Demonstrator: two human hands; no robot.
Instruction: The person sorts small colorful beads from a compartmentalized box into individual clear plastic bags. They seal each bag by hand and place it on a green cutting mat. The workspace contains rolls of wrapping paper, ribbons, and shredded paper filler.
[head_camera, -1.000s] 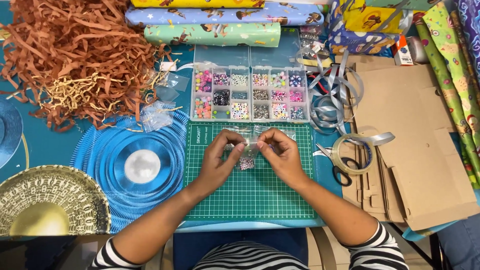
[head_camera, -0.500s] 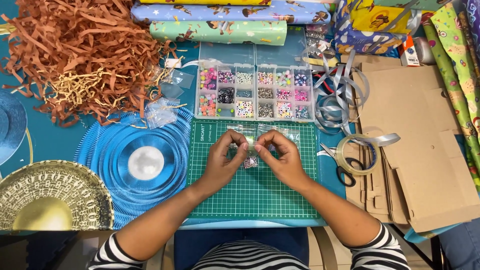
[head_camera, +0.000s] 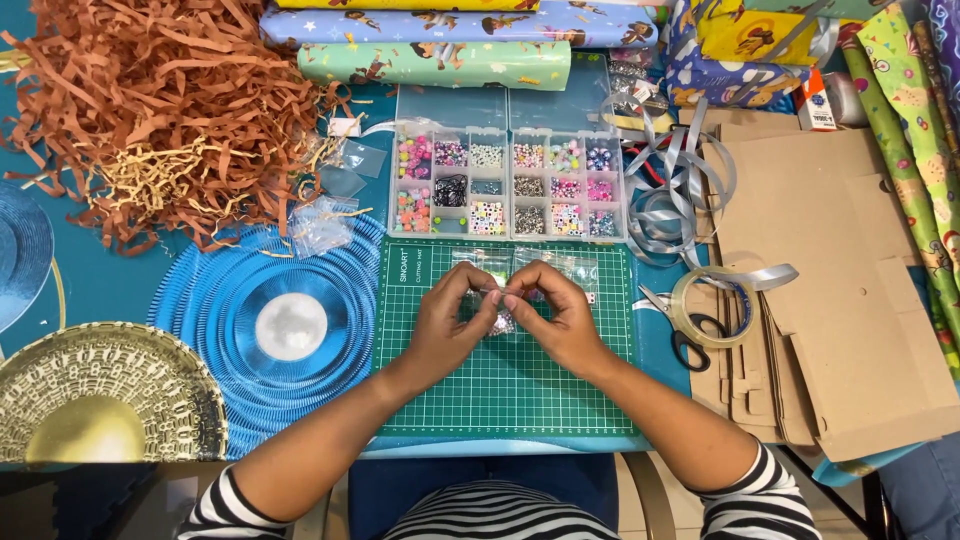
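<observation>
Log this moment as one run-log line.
left hand: pinching small clear bag | right hand: pinching same bag | over: green cutting mat | behind: bead organiser box

Landmark: the cutting mat (head_camera: 505, 390), lying on the table just before me.
On the mat: my left hand (head_camera: 448, 325) and my right hand (head_camera: 562, 318), fingertips meeting over a small clear bag (head_camera: 500, 318).
Behind the mat: the bead box (head_camera: 508, 185), touching its far edge; the wrapping rolls (head_camera: 440, 62) lie behind that.
Left of the mat: the round pleated disc (head_camera: 262, 335), with a foil plate (head_camera: 105, 405) further left.
Far left behind: the paper shred heap (head_camera: 160, 110).
Right of the mat: scissors (head_camera: 672, 322) under the tape roll (head_camera: 712, 305), then flat cardboard (head_camera: 840, 290).
</observation>
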